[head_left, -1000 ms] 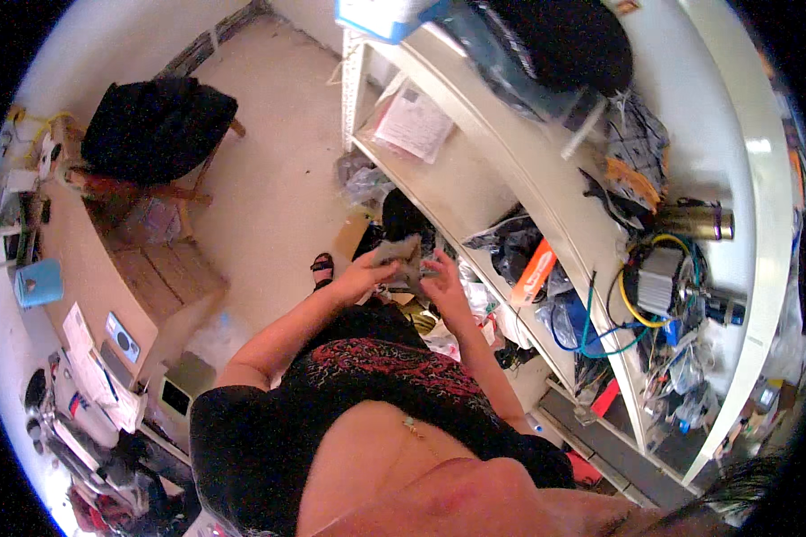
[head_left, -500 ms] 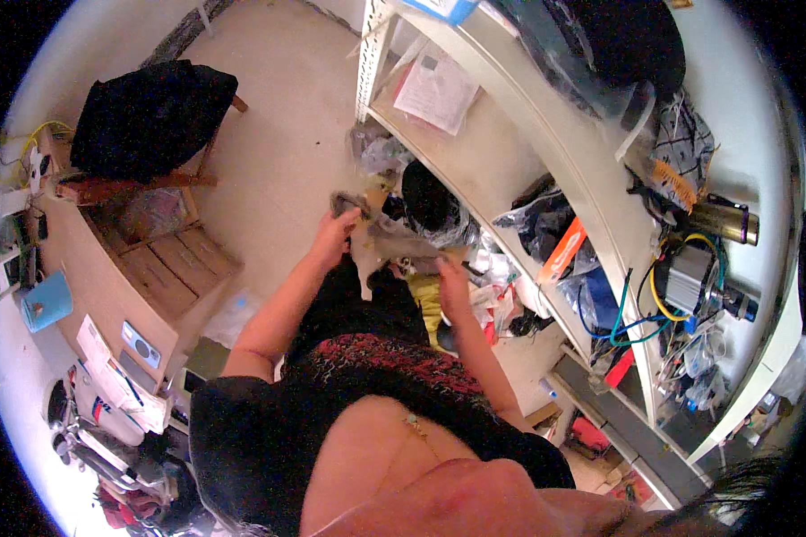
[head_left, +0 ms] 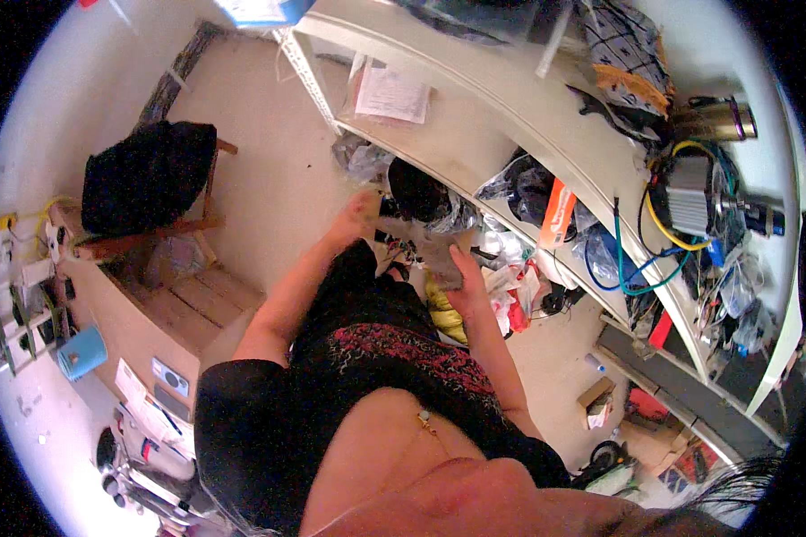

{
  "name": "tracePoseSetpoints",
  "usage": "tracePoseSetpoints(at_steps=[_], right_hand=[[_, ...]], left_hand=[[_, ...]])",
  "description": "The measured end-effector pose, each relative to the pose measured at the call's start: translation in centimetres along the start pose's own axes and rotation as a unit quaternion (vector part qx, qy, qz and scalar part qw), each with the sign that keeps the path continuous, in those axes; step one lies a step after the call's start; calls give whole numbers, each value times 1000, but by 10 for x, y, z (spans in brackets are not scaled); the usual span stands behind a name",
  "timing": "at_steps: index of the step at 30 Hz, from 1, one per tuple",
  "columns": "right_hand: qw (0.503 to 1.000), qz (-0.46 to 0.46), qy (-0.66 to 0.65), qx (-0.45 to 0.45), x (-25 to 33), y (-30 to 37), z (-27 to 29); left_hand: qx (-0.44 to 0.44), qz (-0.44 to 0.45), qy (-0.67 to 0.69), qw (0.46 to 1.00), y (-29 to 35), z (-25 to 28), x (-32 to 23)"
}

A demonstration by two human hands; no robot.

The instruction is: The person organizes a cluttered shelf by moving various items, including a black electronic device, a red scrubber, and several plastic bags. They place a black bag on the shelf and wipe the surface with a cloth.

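My right hand (head_left: 467, 282) grips a limp, greyish see-through piece that looks like a plastic bag (head_left: 440, 256), hanging over the floor in front of my legs. Motion blurs my left hand (head_left: 358, 215), which is raised to the left of the bag; its fingers and anything in them cannot be made out. Just beyond it, by the lower shelf edge, sits a round black object (head_left: 418, 188) in clear plastic. Below my right hand lies a yellow bag (head_left: 445, 313), with white and red plastic bags (head_left: 513, 295) to its right.
A white metal shelf (head_left: 475, 80) runs along the right, holding an orange box (head_left: 557, 213), a grey motor-like unit (head_left: 690, 199) with coloured hoses, and bagged goods. To the left stand a chair draped in black cloth (head_left: 148, 179) and a desk with a blue cylinder (head_left: 81, 353).
The greyish piece was stretched between both hands; now it hangs by my right hand. The left hand has shifted slightly right and blurred. My view has turned, shifting the shelf and chair.
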State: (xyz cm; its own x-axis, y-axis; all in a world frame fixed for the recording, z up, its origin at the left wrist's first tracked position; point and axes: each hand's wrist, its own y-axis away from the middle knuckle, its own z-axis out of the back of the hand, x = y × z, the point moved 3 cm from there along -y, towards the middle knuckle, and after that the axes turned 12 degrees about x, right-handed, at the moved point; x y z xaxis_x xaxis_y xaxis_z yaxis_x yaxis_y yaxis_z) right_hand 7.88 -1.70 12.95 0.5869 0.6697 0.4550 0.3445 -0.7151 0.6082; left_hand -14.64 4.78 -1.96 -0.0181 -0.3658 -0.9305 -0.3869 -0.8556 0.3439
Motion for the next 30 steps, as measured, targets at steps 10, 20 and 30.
tracePoseSetpoints(at_steps=[10, 20, 30], right_hand=[[995, 76, -55, -42, -5, -9, -33], [825, 46, 564, -19, -9, -16, -23], [874, 178, 414, -180, -44, 32, 7]], left_hand=[[321, -76, -279, 902, -36, -82, -27], [706, 7, -358, 612, -52, -34, -101], [692, 210, -316, 615, -37, -78, -88]])
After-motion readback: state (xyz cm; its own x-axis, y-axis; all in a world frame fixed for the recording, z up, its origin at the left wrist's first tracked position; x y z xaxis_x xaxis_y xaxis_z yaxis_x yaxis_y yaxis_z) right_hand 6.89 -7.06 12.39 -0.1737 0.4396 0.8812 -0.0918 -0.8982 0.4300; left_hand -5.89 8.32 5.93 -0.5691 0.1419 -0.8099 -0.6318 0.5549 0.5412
